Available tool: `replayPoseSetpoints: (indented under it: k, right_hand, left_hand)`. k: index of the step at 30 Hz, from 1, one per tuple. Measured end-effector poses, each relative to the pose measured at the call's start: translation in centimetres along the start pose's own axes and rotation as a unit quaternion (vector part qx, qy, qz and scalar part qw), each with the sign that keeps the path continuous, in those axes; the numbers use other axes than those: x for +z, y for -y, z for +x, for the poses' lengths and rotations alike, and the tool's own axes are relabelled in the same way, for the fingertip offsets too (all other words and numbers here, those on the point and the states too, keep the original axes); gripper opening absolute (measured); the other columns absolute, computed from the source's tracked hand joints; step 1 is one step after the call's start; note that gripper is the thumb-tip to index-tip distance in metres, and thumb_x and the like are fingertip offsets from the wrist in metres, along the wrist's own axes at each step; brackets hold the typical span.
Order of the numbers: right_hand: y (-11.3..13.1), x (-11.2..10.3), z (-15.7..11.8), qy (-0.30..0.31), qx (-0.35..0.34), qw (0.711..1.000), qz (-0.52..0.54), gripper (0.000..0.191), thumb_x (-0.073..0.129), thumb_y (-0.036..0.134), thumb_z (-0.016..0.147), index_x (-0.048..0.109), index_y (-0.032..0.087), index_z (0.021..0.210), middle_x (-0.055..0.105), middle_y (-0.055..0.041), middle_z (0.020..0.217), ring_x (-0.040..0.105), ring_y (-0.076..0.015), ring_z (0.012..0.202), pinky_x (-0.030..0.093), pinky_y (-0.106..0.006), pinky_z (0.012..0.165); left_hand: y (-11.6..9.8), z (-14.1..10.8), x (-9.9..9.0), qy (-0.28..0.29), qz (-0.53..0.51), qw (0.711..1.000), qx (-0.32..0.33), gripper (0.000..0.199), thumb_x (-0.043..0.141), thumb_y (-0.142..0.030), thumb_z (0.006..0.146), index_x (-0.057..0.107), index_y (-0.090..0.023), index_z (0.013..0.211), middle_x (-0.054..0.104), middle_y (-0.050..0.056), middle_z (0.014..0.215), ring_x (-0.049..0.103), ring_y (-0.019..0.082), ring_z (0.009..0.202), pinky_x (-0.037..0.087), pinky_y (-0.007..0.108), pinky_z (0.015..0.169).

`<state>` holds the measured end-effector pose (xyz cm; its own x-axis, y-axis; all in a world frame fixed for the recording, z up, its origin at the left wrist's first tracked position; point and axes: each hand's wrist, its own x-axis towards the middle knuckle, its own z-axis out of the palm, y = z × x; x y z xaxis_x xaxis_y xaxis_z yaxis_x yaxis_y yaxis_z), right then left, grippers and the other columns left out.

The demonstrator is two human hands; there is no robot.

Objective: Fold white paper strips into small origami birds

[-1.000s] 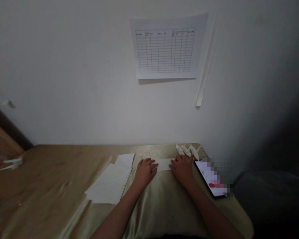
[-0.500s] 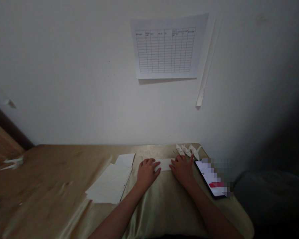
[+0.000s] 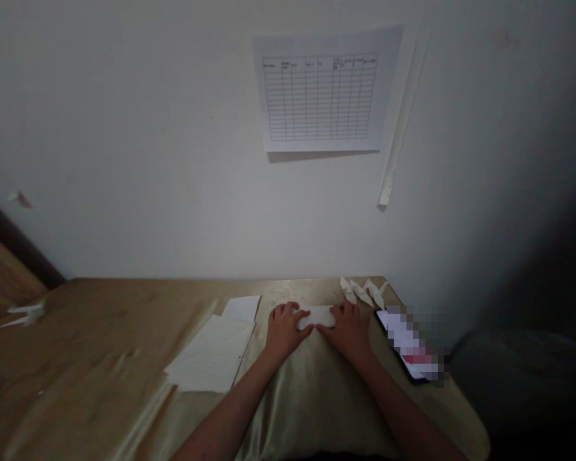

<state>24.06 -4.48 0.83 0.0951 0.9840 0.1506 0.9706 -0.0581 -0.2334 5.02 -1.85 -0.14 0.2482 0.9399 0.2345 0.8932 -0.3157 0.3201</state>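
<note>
A small white piece of paper (image 3: 317,315), apparently folded into a strip, lies flat on the table in front of me. My left hand (image 3: 285,326) grips its left end, thumb along the near edge and index finger on top. At the right end, my right hand (image 3: 348,326) holds the same paper, its thumb stretched inward along the near edge. The two thumb tips almost meet at the middle. Both palms face down and hide the ends of the paper.
Left of my hands lies a stack of white paper sheets (image 3: 214,352). Several folded paper shapes (image 3: 362,291) sit at the back right, beyond a phone (image 3: 406,346) with a lit screen. A printed table sheet (image 3: 324,96) hangs on the wall (image 3: 148,160).
My right thumb has moved inward and toward me, along the paper's near edge. Both thumb tips are now close together, and my right fingers have drawn in a little.
</note>
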Motion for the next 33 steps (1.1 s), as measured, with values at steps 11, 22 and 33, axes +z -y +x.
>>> replayPoseSetpoints:
  k: [11,22,33]
  right_hand:
    - [-0.9,0.1,0.6,0.037,0.014,0.998,0.038,0.052,0.066,0.047,0.091,0.067,0.027,0.14,0.059,-0.0163,0.147,0.048,-0.0378,0.141,0.035,-0.056,0.116]
    - [-3.0,1.0,1.6,0.078,0.004,0.996,0.043,0.052,0.063,0.029,0.09,0.065,0.037,0.142,0.057,-0.0069,0.151,0.048,-0.0299,0.143,0.031,-0.045,0.117]
    - [-3.9,1.5,2.1,0.069,-0.019,0.996,0.044,0.068,0.05,0.01,0.083,0.067,0.038,0.143,0.063,-0.0046,0.146,0.052,-0.027,0.137,0.033,-0.041,0.114]
  left_hand:
    - [2.5,0.5,-0.8,0.057,-0.038,0.997,0.044,0.04,0.076,-0.031,0.092,0.076,-0.035,0.132,0.069,0.004,0.143,0.057,0.029,0.136,0.044,0.047,0.117]
    - [6.0,1.2,-0.3,0.091,-0.08,0.987,0.109,0.045,0.072,-0.021,0.091,0.074,-0.035,0.135,0.068,0.003,0.15,0.057,0.024,0.144,0.042,0.046,0.125]
    - [7.8,1.8,0.5,0.119,-0.091,0.979,0.139,0.046,0.07,-0.023,0.094,0.072,-0.036,0.138,0.062,0.003,0.157,0.054,0.023,0.148,0.037,0.047,0.129]
